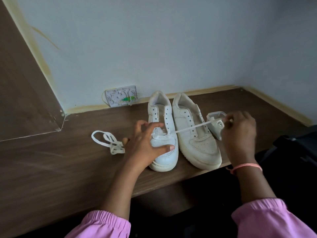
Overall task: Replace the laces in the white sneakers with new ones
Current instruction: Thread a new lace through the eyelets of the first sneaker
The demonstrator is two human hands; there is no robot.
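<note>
Dark wood-grain desk (51, 169), set into a wall corner. Resting on it: two white sneakers (180, 134) side by side between the left hand (145, 143) and right hand (238, 133); a bundled white lace (109, 141) left of the left hand; a small clear plastic container (216, 124) just beside the right hand; a white cable box (121, 98) against the wall, beyond the left hand.

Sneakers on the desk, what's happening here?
A person is lacing the left sneaker. The right hand pinches one end of a lace and pulls it taut across the right sneaker from a low eyelet, while the left hand steadies the toe. Both sneakers are otherwise unlaced. A bundled lace lies to the left, a small plastic container to the right.
</note>
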